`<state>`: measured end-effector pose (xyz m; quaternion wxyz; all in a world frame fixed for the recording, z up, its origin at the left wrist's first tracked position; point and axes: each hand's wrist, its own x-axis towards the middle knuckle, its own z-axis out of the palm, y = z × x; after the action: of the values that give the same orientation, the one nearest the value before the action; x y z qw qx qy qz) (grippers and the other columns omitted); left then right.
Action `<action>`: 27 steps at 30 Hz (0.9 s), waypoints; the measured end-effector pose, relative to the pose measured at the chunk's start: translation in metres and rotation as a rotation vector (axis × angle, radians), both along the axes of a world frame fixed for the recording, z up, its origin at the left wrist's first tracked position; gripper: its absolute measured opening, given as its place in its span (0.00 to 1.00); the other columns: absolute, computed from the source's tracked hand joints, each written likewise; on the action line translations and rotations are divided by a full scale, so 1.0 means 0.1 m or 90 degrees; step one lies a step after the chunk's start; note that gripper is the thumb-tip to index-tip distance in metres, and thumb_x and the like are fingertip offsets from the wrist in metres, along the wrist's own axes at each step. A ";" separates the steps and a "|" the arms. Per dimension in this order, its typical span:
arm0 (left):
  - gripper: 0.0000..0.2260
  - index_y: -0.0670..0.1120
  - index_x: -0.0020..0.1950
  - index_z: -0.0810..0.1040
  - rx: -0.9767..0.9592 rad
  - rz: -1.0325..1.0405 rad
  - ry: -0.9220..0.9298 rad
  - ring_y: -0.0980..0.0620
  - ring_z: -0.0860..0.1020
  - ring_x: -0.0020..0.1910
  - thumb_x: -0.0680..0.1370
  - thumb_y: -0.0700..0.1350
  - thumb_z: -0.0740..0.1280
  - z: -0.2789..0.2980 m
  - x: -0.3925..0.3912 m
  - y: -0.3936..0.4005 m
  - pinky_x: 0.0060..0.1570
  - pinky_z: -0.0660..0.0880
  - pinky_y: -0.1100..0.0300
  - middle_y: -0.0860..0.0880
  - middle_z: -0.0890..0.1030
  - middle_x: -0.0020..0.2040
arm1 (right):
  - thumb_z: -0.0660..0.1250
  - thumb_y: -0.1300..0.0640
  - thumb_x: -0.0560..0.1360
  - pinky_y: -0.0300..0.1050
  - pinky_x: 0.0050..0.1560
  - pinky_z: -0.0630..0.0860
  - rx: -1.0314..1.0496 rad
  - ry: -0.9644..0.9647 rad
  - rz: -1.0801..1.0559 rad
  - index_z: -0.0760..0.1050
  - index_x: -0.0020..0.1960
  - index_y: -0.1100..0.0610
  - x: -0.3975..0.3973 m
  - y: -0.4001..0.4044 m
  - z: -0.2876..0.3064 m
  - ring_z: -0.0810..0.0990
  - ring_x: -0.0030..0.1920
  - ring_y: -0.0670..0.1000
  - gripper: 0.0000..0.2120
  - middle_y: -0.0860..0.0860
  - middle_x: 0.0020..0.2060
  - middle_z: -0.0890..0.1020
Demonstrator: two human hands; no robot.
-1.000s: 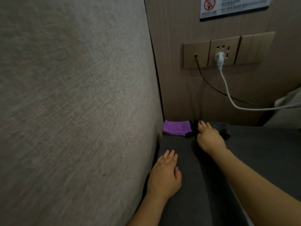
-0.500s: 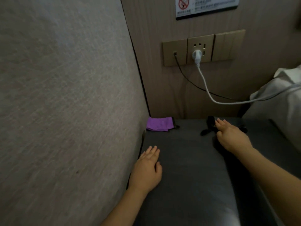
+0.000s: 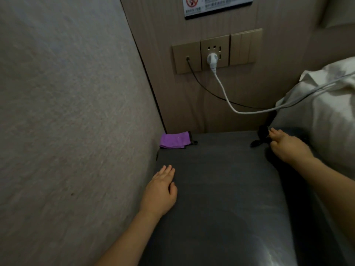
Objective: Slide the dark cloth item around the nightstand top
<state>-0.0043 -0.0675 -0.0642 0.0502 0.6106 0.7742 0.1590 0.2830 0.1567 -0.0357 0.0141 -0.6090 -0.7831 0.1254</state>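
My left hand (image 3: pixel 161 191) lies flat, fingers straight, on the dark grey padded surface (image 3: pixel 221 189), close to the fabric wall on the left. My right hand (image 3: pixel 288 147) reaches to the far right of the surface. Its fingers are curled and pinch a small black cloth item (image 3: pixel 259 138) lying by the back wall. A folded purple cloth (image 3: pixel 173 140) with a black edge lies in the back left corner, apart from both hands.
A beige fabric wall panel (image 3: pixel 67 121) closes the left side. The wooden back wall carries a socket panel (image 3: pixel 217 52) with a white plug (image 3: pixel 212 59) whose cable runs right, plus a thin black cable. White bedding (image 3: pixel 326 112) is piled at the right.
My right hand has drawn the black cloth item rightward, away from the purple cloth. The view has swung right, showing more white bedding. My left hand has stayed flat.
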 end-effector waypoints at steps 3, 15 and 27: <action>0.28 0.45 0.72 0.63 0.003 0.005 -0.006 0.53 0.58 0.75 0.72 0.48 0.50 0.01 0.01 0.00 0.69 0.47 0.68 0.49 0.64 0.74 | 0.51 0.57 0.80 0.47 0.73 0.58 0.002 0.012 -0.004 0.54 0.76 0.55 0.09 0.03 -0.01 0.55 0.76 0.51 0.24 0.51 0.77 0.53; 0.30 0.43 0.72 0.62 -0.023 0.006 0.022 0.51 0.58 0.75 0.71 0.50 0.45 0.06 0.07 -0.02 0.69 0.47 0.67 0.47 0.63 0.74 | 0.50 0.59 0.80 0.47 0.73 0.56 -0.006 0.049 -0.016 0.54 0.76 0.58 0.17 -0.18 -0.05 0.54 0.76 0.52 0.24 0.53 0.77 0.54; 0.27 0.44 0.73 0.60 -0.034 0.038 -0.008 0.52 0.57 0.75 0.74 0.47 0.49 0.07 0.16 -0.13 0.70 0.49 0.66 0.48 0.61 0.75 | 0.51 0.59 0.79 0.46 0.74 0.53 0.002 0.076 0.084 0.53 0.76 0.59 -0.69 -0.93 -0.06 0.53 0.76 0.51 0.26 0.52 0.77 0.54</action>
<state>0.0113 -0.0804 -0.0574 0.0665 0.5849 0.7956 0.1430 0.2138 0.0639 -0.0418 0.0536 -0.5476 -0.8193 0.1613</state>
